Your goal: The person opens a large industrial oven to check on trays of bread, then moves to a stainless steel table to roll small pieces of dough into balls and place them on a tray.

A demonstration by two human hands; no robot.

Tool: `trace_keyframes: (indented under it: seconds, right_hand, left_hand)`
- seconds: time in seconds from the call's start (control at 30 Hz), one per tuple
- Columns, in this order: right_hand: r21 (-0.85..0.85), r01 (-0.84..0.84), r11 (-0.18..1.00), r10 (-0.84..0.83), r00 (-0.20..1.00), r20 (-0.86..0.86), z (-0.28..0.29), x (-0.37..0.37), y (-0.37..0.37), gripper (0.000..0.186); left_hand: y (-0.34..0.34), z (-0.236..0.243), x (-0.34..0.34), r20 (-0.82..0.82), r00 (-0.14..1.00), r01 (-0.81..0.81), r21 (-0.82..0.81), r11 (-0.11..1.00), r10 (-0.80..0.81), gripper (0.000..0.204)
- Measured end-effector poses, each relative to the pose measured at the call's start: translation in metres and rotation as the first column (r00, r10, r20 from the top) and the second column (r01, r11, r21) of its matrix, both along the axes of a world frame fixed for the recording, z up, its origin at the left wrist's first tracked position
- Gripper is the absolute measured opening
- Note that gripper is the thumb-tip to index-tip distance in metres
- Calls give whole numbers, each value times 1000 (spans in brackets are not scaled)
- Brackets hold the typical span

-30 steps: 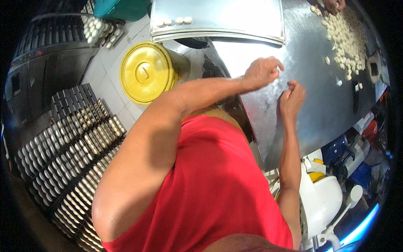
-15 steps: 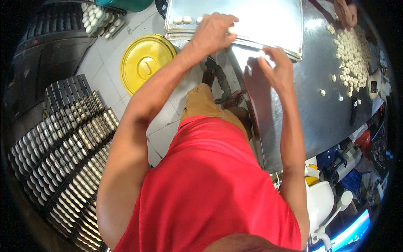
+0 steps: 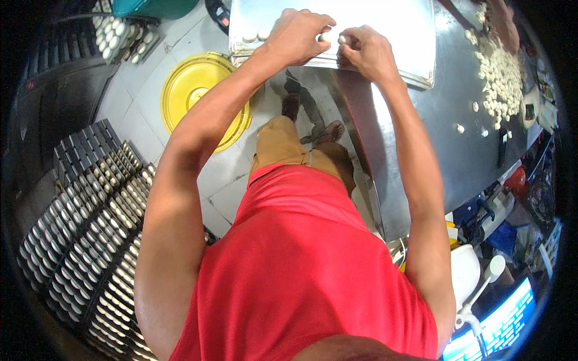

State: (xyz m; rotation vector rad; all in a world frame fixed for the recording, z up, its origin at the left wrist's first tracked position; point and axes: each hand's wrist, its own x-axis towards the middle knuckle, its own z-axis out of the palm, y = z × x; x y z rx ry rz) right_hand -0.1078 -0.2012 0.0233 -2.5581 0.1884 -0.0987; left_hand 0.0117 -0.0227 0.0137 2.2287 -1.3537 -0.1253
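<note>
My left hand (image 3: 301, 36) is over the front of a shiny metal tray (image 3: 391, 42), fingers curled around a small pale dough ball (image 3: 324, 37). Just to its right, my right hand (image 3: 364, 49) pinches another dough ball (image 3: 342, 40) between thumb and forefinger. Behind my left hand, more round balls (image 3: 249, 37) sit in a row on the tray. The tray lies on top of others at the end of a steel table (image 3: 436, 156).
A pile of dough pieces (image 3: 500, 87) lies at the right, beside a co-worker's hand (image 3: 507, 33). A yellow lidded bucket (image 3: 180, 90) stands on the floor. Racks of filled trays (image 3: 84, 228) are at lower left, egg-shaped pieces (image 3: 111, 36) upper left, equipment and a lit screen (image 3: 494, 319) lower right.
Both hands have moved up from the bare steel table onto the tray's front part. Since half a second ago my right hand has risen closer to my left.
</note>
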Motion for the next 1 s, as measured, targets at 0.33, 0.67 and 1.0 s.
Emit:
trace_keyframes:
  seconds: [0.33,0.67,1.0]
  right_hand:
    - [-237,536,810,-442,824,354,5,-151,-116,41]
    - [-22,770,637,-751,627,206,-21,-261,-214,25]
    - [570,519,637,-565,817,-112,15,-254,-120,36]
  left_hand:
    - [10,27,-21,60,997,-38,-70,997,42,48]
    - [-49,38,-153,-161,981,78,-179,981,-108,31]
    - [-148,18,-239,-979,-77,-302,-158,940,-190,29]
